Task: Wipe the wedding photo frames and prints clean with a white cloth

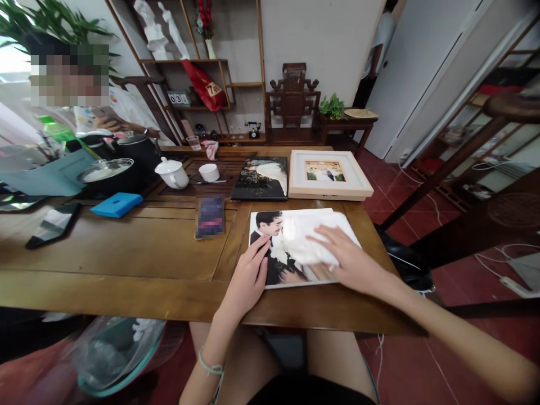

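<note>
Head view, lower centre: a flat, glossy photo print [270, 264] lying on a brown wooden table [139, 253] with grooved panel joints, rectangular, white-edged, showing a figure in a dark suit and pale flowers. Left hand [248, 275] spread flat, fingers extended and slightly apart, pressing down on the print's lower left edge, gripping nothing (a thin band at the wrist). Right hand [346, 259] open too, palm down, fingers stretched over a soft, crumpled white cloth [307, 236] that covers the print's right half; resting on the cloth rather than closed around it.

Just above, centre frame: a dark, shiny photo panel [261, 179] beside a pale square frame [329, 175] with a broad white mat and a small colour picture inside. Left of those, a smooth white teapot [172, 173], rounded and lidded, and a small white cup [209, 172] on a slatted tea tray. Further left, a blue rectangular block [116, 204], a dark phone [53, 224] lying flat, and a black pot with a glass lid [107, 171]. Upper left of the frame: another person [105, 112] seated behind the table. Bottom left: a clear plastic-lined bin [113, 351].
</note>
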Demonstrator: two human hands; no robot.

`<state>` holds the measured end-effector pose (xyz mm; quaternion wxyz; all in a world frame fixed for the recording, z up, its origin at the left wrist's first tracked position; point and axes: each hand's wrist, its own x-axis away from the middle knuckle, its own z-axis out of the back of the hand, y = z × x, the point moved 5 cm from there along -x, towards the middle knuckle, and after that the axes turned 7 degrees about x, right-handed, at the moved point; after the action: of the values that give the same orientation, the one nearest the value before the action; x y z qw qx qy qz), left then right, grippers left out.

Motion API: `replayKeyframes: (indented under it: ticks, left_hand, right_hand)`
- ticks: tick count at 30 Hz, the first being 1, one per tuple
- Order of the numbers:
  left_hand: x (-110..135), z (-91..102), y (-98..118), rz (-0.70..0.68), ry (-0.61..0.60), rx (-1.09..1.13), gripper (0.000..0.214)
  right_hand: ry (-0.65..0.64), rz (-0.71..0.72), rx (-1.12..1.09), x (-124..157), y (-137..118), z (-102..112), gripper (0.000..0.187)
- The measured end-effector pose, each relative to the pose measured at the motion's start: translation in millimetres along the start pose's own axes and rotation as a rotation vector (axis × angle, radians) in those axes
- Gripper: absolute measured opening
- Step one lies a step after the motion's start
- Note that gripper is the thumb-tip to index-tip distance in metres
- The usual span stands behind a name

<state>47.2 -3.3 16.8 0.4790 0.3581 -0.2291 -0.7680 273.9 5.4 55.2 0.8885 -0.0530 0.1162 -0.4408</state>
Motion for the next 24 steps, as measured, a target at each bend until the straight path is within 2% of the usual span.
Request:
replayKeyframes:
  ticks: [3,6,8,10,13,16,20,22,24]
  left_hand:
    - [0,-0.8,-2,0.005,-0.014,0.012,0.045]
    - [0,-0.6,-4,0.010,-0.032,0.036,0.047]
    - [0,-0.1,-3,0.001,-0.035,0.046,0.047]
    - [-1,0.7,-1,-0.020,-0.023,0.040,0.045]
    - [-1,1.4,1,-0.027,0.002,0.016,0.044]
    - [0,0.8,0,-0.010,-0.001,0.005,0.045]
    - [1,0.3,-2,0.002,-0.002,0.002,0.044]
    - [1,0.1,-2,0.000,-0.002,0.002,0.044]
    - [1,0.1,-2,0.001,-0.002,-0.001,0.044]
  right_hand:
    - [-0.141,0.089,-0.070,32,-45,4,0.090]
    - [-0.213,0.167,-0.116,37,-64,3,0.090]
    - [-0.173,0.190,-0.127,20,-56,-1,0.085]
    - [-0.071,0.176,-0.114,-7,-35,-5,0.076]
    - [0.076,0.080,-0.035,-47,4,-10,0.056]
    - [0.136,-0.025,0.046,-64,33,-8,0.043]
    - [0.112,-0.132,0.099,-42,44,0,0.047]
    - [0.030,-0.143,0.109,-18,34,3,0.057]
    - [-0.058,-0.097,0.102,10,12,5,0.068]
